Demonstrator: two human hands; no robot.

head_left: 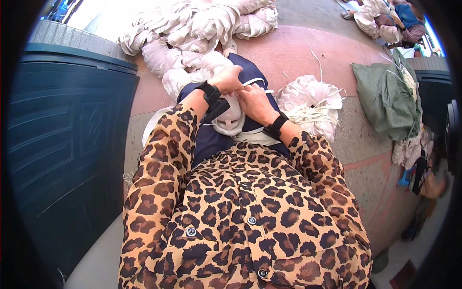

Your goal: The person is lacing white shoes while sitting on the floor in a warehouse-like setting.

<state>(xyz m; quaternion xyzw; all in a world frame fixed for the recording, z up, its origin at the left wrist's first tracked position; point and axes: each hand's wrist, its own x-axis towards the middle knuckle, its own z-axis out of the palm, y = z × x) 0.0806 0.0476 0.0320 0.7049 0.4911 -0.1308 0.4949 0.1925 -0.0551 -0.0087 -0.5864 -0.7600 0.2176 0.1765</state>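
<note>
My left hand [228, 81] and my right hand [258, 103] meet above my lap, fingers drawn together in a pinch. What lies between the fingertips is hidden. A pale pinkish-white padded piece [228, 120] with a rounded end rests on my lap beneath them. White strips cross my dark blue trousers beside the right hand. More pale padded pieces [211, 60] lie just beyond the left hand. Both wrists wear black bands.
A large heap of pale padded bundles [187, 24] lies ahead. Another bundle tied with white cords [310, 106] sits to the right. Farther right is a green sack [387, 98]. A dark blue panelled door [67, 135] stands on the left. Other people are at the far right.
</note>
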